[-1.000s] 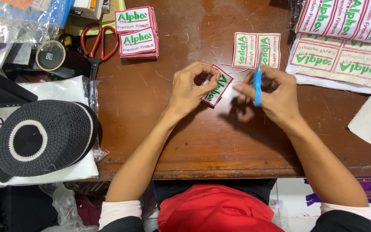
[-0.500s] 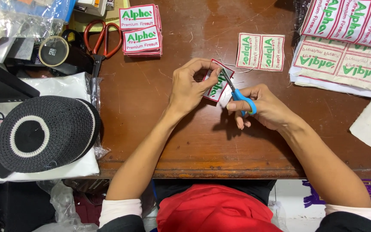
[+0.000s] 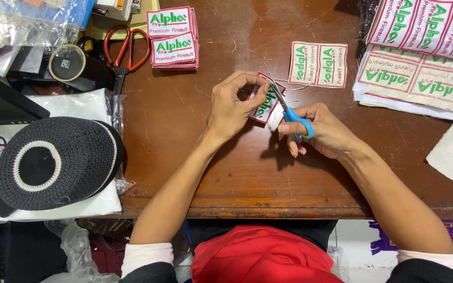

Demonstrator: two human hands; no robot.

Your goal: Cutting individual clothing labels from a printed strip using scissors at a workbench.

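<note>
Head view is showing the left hand (image 3: 232,105) pinching a small embroidered patch (image 3: 265,103) between thumb and fingertips just above the wooden table (image 3: 195,152), while the right hand (image 3: 318,131) is gripping small blue-handled scissors (image 3: 289,112), blades meeting the patch's edge. Judging from this, good trimming is calling for short snips hugging the red border, with the patch turning rather than the scissors.

Centre: the left hand (image 3: 232,107) and right hand (image 3: 323,131) meet over the surface (image 3: 184,131), a patch (image 3: 266,105) and small scissors (image 3: 289,112) between them.
11 o'clock: patch stack (image 3: 173,37), large scissors (image 3: 124,50) just left.
1 o'clock: patch pair (image 3: 318,64).
2 o'clock: patch sheets (image 3: 420,63).
9 o'clock: knitted cap (image 3: 53,160).
</note>
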